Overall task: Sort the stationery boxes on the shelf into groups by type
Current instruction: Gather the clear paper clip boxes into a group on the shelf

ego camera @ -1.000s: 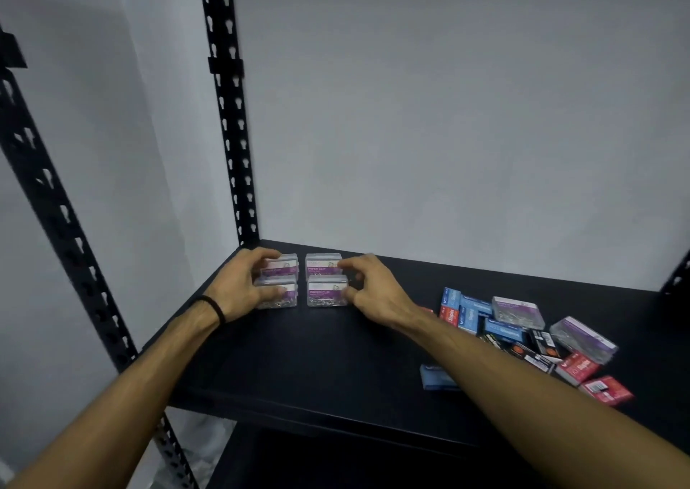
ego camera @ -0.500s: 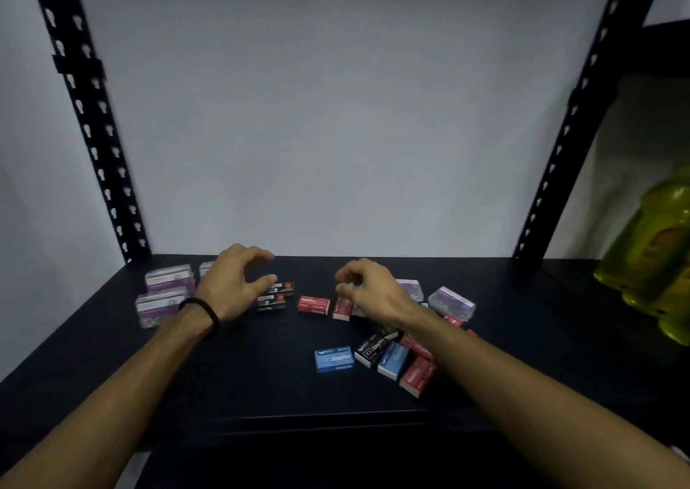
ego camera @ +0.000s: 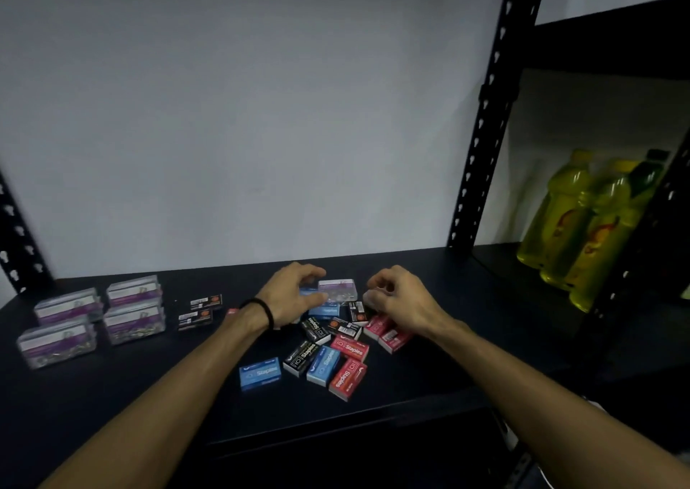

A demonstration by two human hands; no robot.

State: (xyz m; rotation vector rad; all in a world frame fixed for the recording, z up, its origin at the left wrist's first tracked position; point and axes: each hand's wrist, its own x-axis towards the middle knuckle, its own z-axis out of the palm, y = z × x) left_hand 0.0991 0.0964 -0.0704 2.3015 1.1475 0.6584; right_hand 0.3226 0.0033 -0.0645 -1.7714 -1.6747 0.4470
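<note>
From my head camera, my left hand (ego camera: 289,296) sits just left of centre frame, fingers arched and curled down over the back of the loose pile, the thumb reaching toward a clear purple-labelled box (ego camera: 338,289) and a blue box (ego camera: 313,291) beside it. I cannot tell whether the fingertips actually grip either one. A black band (ego camera: 261,311) circles that wrist.

My right hand (ego camera: 401,300) is just right of centre, its fingers curled inward with thumb and forefinger drawn close together above another clear box (ego camera: 371,298), of which only a pale edge shows; whether I am pinching it I cannot tell.

Between and below my hands, in the lower middle of the frame, lies the mixed heap of staple boxes (ego camera: 328,354): blue, black and red ones lying at all angles, some touching. A lone blue staple box (ego camera: 260,372) lies just left of the heap.

At the left edge of the frame four clear purple-labelled boxes (ego camera: 97,317) stand grouped two by two. Just right of them, two small black boxes (ego camera: 199,310) lie one behind the other.

All rest on the black shelf (ego camera: 112,395). At the right edge, past a black upright (ego camera: 485,134), stand yellow bottles (ego camera: 582,227).
</note>
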